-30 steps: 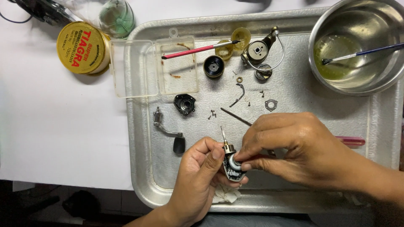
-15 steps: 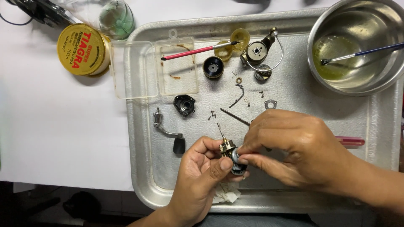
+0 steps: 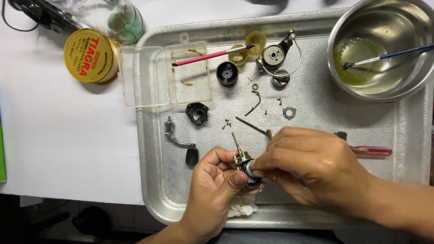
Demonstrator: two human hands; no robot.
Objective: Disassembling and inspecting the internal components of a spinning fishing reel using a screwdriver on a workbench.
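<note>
Over the near part of a metal tray, my left hand grips a small black reel body with a thin shaft sticking up and a brass gear on top. My right hand pinches a small rounded metal part against the body's side. Loose reel parts lie on the tray beyond the hands: a crank handle, a black cover, a black spool, a rotor with wire bail, a ring plate and tiny screws.
A steel bowl with yellowish liquid and a brush stands at the tray's far right. An open clear plastic box holds a red-handled brush. A gold round tin and a glass jar sit on white paper. A red-handled screwdriver lies behind my right hand.
The reel body has tilted slightly and shifted a little right in my left hand. My right fingers have closed in on its side.
</note>
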